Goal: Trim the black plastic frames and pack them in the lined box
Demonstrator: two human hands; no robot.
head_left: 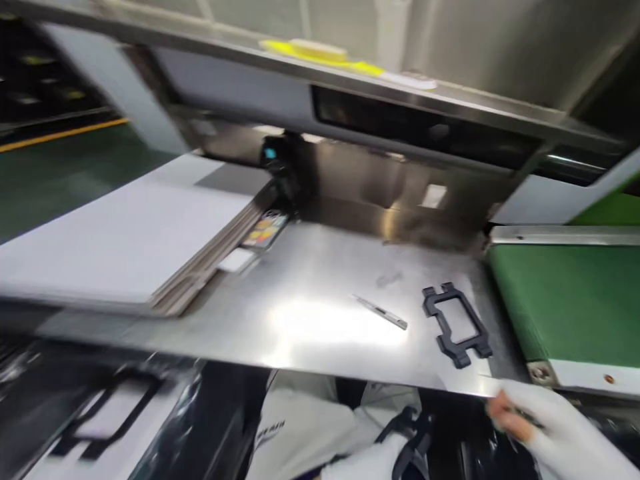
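At the bottom edge, a black plastic frame (415, 443) is partly covered by my white-covered left hand (363, 460), which appears closed on it; its fingers are not clearly visible. My right hand (513, 415), in a white sleeve, is off the table's front right edge, smeared by motion. Whether its fingers hold anything cannot be made out. On the metal table (310, 280), another black frame (457, 323) with a rectangular opening lies near the right end. A slim silver craft knife or similar tool (381, 312) rests to its left.
Large white sheets (135, 233) are stacked on the left. A card with coloured shapes (265, 230) sits beside them. A green conveyor belt (575, 300) runs at the right. At lower left, a dark frame (107, 413) lies among shiny black plastic. A metal shelf (350, 67) overhangs the table.
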